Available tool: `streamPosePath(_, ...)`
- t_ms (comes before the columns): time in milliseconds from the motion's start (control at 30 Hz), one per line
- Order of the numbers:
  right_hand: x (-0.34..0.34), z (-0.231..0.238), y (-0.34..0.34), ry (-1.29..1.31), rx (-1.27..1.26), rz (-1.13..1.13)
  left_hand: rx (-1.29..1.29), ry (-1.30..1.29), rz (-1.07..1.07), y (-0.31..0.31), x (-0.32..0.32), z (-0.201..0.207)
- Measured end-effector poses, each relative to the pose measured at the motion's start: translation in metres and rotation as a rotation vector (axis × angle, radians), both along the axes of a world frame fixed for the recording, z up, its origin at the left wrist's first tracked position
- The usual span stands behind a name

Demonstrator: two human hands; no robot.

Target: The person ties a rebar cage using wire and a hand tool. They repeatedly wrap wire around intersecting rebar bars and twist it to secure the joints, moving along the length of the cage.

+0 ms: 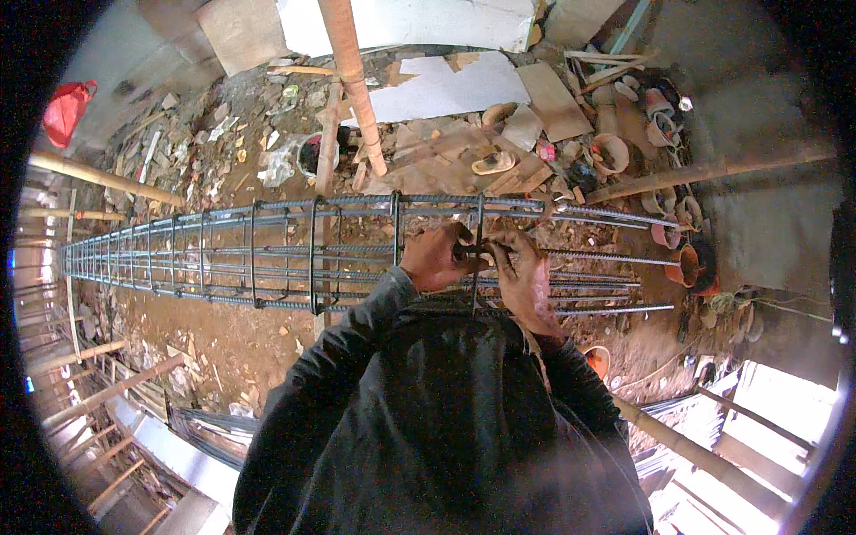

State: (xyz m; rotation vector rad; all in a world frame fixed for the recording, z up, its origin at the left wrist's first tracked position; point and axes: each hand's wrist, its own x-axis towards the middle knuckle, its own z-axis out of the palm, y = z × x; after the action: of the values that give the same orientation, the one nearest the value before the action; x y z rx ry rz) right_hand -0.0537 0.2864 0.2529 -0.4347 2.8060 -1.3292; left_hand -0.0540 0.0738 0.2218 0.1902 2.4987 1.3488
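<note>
A long rebar cage point(254, 254) of ribbed steel bars and square stirrups stretches across in front of me, from the far left to the right. Both my hands meet at one dark stirrup point(481, 214) near its right end. My left hand point(434, 257) has its fingers curled against the stirrup, on its left side. Close by, my right hand point(524, 272) pinches at the spot where the stirrup crosses a middle bar point(606, 257). Whatever lies between the fingertips is too small and hidden to make out.
Upright bamboo point(355, 85) stands beyond the cage. Rubble and a white board point(446, 87) cover the ground behind it. Several buckets point(609, 153) line the right wall. Bamboo poles point(107, 176) cross at the left, and another point(704, 455) at lower right. A red bag point(68, 113) hangs far left.
</note>
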Motion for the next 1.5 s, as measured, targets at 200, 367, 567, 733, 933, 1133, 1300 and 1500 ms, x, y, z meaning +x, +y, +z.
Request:
streamPosePath(200, -0.003, -0.012, 0.002, 0.180, 0.107, -0.042, -0.213, 0.627, 0.418, 0.019, 0.044, 0.040)
streamPosePath(367, -0.010, -0.001, 0.004, 0.179, 0.059, 0.001, 0.151, 0.175, 0.477, 0.028, 0.086, 0.035)
streamPosePath(567, -0.016, 0.019, -0.002, -0.052, -0.033, 0.048, 0.287, 0.150, 0.458, 0.047, 0.081, -0.002)
streamPosePath(733, -0.011, 0.019, -0.001, -0.073, -0.110, 0.108, 0.003, 0.199, 0.373, 0.045, 0.071, 0.004)
streamPosePath(933, -0.008, -0.006, 0.004, 0.186, -0.088, 0.144, 0.008, 0.153, 0.226, 0.028, 0.041, 0.030)
streamPosePath(1133, -0.010, -0.034, 0.015, 0.340, 0.027, 0.175, -0.125, 0.013, -0.010, 0.020, 0.031, 0.013)
streamPosePath(1300, -0.010, -0.053, 0.014, -0.031, -0.286, 0.014, 0.104, -0.107, -0.027, 0.008, 0.029, -0.013)
streamPosePath(1500, -0.015, -0.066, 0.019, 0.391, -0.035, 0.119, 0.398, 0.013, 0.103, 0.009, 0.024, -0.017)
